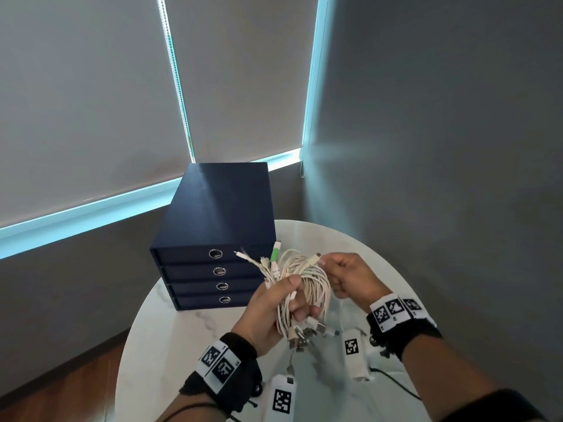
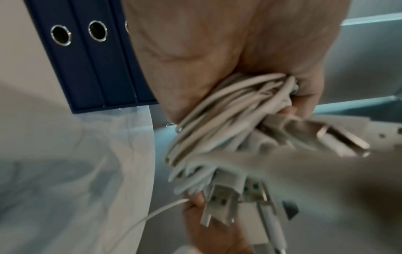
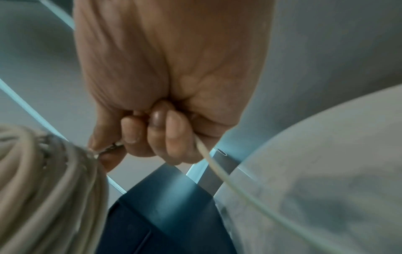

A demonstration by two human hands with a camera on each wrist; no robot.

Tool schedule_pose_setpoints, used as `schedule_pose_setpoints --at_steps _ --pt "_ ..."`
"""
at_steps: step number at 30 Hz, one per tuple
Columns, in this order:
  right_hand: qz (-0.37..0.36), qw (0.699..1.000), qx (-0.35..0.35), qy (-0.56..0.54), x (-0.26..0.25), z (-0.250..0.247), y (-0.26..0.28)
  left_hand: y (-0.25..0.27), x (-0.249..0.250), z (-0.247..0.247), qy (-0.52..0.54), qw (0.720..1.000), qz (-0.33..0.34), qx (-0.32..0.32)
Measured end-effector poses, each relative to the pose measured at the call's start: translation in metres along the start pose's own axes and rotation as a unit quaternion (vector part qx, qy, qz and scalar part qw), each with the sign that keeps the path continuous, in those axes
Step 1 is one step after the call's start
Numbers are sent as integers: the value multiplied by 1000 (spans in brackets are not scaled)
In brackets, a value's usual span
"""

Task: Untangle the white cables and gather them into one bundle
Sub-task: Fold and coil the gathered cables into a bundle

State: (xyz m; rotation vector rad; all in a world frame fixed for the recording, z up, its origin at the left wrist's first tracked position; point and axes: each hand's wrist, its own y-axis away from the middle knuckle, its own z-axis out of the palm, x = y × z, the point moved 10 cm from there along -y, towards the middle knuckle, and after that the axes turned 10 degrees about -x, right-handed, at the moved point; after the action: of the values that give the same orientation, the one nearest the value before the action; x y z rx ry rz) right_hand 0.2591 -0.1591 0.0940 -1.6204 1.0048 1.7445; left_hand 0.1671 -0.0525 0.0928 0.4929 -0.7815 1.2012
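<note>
Two white marker-tagged units [image 1: 281, 397] sit at the bottom centre of the head view, nearest the lens, on the round marble table [image 1: 158, 330]. Just above them, in the lower middle of the frame, the left hand [image 1: 274, 312] has its fingers and thumb wrapped around the coiled white cables [image 1: 307, 287], held up off the table. At centre right, the right hand [image 1: 350, 278] pinches one connector end [image 1: 315, 257] between thumb and fingertips, its other fingers curled in; a single strand [image 3: 219, 170] trails from that fist in the right wrist view.

The bundle's long axis runs roughly from lower centre to upper centre of the head frame. USB plugs [image 1: 304, 336] hang at the lower end, and small connectors, one with a green band [image 1: 275, 254], fan toward the navy drawer box [image 1: 213, 239] at upper left.

Risk, as I judge it: a hard tug on the pinched end could cinch a loop tight inside the coil instead of freeing it. A slack left grip could let loops spill and re-tangle, and dangling plugs may snag the black wire [image 1: 396, 382] at lower right.
</note>
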Motion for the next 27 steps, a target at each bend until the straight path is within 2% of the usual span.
schedule_pose_setpoints --at_steps 4,6,8,11,15,18,21,23,27 --pt "11 999 30 -31 42 16 8 -4 3 -16 72 996 19 58" --pt "30 999 36 2 59 28 13 -5 6 -24 92 990 30 104" --pt "33 999 30 31 68 40 18 -3 5 -38 78 984 33 158" --pt "-14 997 -4 74 64 65 24 4 1 -54 49 972 46 224" --pt "2 986 -35 162 75 86 39 16 12 -67 -7 950 83 302" --pt "-8 933 -82 349 46 95 48 21 26 -74 -76 937 110 324" --pt "-17 899 -127 418 13 101 47 23 28 -75 -129 931 107 325" --pt "4 902 -152 404 0 102 46 23 30 -70 -146 928 117 321" --pt "25 943 -150 295 -18 100 47 24 38 -56 -197 918 139 315"
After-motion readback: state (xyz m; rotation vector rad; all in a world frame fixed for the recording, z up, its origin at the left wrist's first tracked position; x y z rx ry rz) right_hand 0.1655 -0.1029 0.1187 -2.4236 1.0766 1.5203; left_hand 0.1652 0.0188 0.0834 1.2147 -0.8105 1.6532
